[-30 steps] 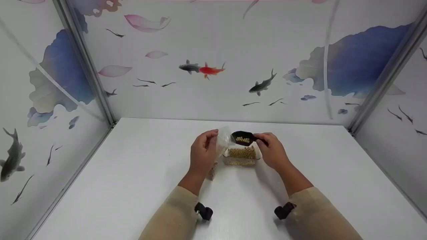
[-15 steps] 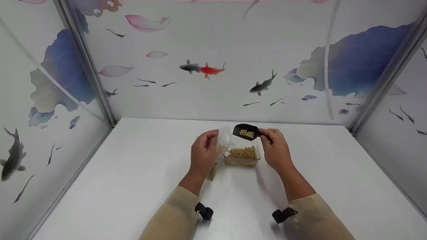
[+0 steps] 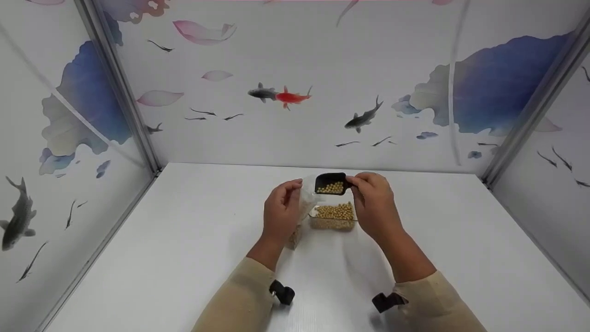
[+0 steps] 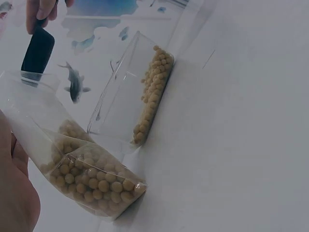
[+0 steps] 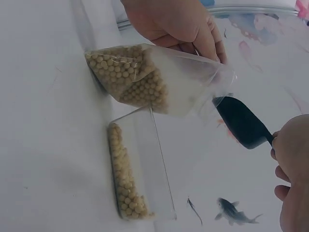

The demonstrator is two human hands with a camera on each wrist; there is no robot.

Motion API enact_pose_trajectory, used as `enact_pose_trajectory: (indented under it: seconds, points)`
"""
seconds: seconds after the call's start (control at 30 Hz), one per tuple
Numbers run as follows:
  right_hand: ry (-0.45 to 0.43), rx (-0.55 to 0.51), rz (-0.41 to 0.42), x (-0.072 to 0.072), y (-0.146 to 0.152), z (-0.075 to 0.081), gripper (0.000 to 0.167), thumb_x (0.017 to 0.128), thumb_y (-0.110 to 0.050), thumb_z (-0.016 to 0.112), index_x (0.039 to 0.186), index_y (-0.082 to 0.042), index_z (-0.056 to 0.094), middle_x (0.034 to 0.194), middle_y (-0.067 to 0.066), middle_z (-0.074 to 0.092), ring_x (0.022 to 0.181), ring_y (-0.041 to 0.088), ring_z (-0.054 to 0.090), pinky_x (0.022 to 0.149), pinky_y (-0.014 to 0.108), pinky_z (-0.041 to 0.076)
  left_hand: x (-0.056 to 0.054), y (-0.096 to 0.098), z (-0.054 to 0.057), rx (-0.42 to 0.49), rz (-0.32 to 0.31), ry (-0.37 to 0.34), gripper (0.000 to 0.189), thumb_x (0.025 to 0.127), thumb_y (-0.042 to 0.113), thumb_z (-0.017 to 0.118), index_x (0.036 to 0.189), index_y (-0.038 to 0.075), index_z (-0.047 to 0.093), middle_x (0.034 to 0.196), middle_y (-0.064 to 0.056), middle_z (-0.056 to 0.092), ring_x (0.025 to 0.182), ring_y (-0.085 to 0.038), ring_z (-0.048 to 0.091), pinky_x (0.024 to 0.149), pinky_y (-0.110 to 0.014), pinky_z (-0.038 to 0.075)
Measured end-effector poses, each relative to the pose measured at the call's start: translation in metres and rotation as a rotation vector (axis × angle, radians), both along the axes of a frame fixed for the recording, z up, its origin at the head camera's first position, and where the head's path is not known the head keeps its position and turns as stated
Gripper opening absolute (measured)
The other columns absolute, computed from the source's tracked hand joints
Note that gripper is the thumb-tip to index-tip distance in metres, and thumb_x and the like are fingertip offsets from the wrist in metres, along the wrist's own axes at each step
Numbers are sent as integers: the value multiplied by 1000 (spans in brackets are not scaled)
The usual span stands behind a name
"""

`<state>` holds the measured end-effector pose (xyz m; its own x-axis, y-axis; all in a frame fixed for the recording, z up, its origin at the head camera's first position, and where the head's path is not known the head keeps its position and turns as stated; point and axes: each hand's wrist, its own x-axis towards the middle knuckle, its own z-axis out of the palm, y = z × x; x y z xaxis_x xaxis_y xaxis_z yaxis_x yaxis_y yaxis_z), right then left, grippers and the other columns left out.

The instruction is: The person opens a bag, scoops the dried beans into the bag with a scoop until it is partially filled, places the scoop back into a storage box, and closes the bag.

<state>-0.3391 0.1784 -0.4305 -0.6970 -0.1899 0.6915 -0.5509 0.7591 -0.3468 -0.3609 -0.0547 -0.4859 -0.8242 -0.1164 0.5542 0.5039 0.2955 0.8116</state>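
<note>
My left hand (image 3: 281, 210) grips the upper part of a clear plastic bag (image 3: 308, 196). Round tan soybeans (image 4: 94, 179) fill the bag's lower part, which stands on the table. With thumb and fingers my right hand (image 3: 375, 203) pinches the handle of a small black scoop (image 3: 339, 177). Some soybeans lie in the scoop, whose front edge is at the bag's mouth, overlapping the clear plastic in both wrist views. Below the scoop and beside the bag, a clear rectangular container (image 5: 161, 164) holds a layer of soybeans (image 5: 125, 179).
Everything stands on a white table (image 3: 184, 258). White panels (image 3: 304, 138) printed with fish and petals enclose it at the back and sides, joined by metal posts (image 3: 122, 87). A black strap (image 3: 282, 293) is on the left sleeve, another (image 3: 389, 302) on the right.
The scoop first rose away from the bag to the right, then came back left to its mouth, still carrying soybeans. The left hand and the bag have stayed in place.
</note>
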Motion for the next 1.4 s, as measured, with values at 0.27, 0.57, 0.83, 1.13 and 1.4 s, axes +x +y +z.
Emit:
enact_pose_trajectory:
  seconds: [0.27, 0.57, 0.83, 1.13, 1.4]
  points:
    - [78, 48, 13, 4, -3, 3, 25, 106, -4, 63, 127, -3, 77, 122, 17, 69, 118, 37, 63, 100, 52, 56, 0, 0, -1, -5, 3, 8, 22, 112, 21, 57, 125, 9, 71, 135, 6, 72, 129, -11, 67, 107, -31, 59]
    - [111, 41, -4, 6, -1, 3, 23, 105, -3, 66, 124, -4, 78, 120, 16, 70, 115, 37, 64, 99, 53, 56, 1, 0, -1, 6, 5, 3, 17, 112, 20, 58, 123, 17, 71, 135, 6, 72, 132, -11, 66, 110, -28, 57]
    - [73, -17, -34, 2, 7, -3, 25, 106, -5, 64, 127, -3, 77, 122, 18, 69, 117, 37, 62, 99, 51, 54, 2, 0, -1, -9, -3, -3, 21, 112, 21, 57, 126, 12, 70, 137, 5, 71, 131, -12, 67, 108, -30, 58]
    - [-97, -50, -92, -12, 24, -17, 25, 107, -5, 63, 128, -3, 76, 123, 18, 68, 120, 39, 61, 102, 54, 54, 4, 0, 2, -2, 2, -19, 19, 112, 23, 57, 125, 17, 70, 137, 6, 71, 131, -11, 66, 108, -29, 58]
    - [-295, 11, -83, -21, 36, -28, 27, 109, -8, 60, 132, -5, 73, 127, 17, 67, 121, 39, 60, 100, 54, 57, 3, 0, 2, 3, -10, -1, 20, 112, 23, 57, 125, 14, 70, 137, 4, 72, 129, -12, 67, 106, -30, 59]
